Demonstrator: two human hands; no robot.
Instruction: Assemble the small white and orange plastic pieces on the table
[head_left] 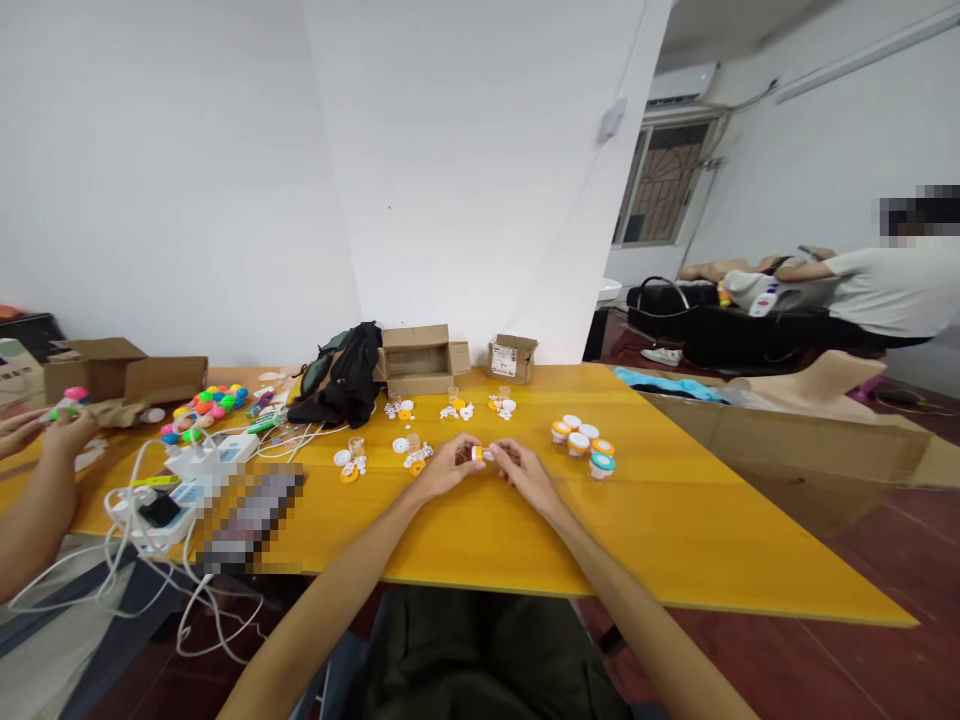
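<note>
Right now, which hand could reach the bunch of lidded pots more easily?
Probably the right hand. It is the nearer one to the lidded pots, with only bare table between. The left hand is on the other side of the small pot both hands pinch, by the loose lids.

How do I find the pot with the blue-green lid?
Look at the yellow table. Right of the right hand, which pinches a small orange piece with the left hand, sits a huddle of round pots. The pot you want is at the huddle's near right corner, and only it has a blue-green lid; the others are white or orange.
</note>
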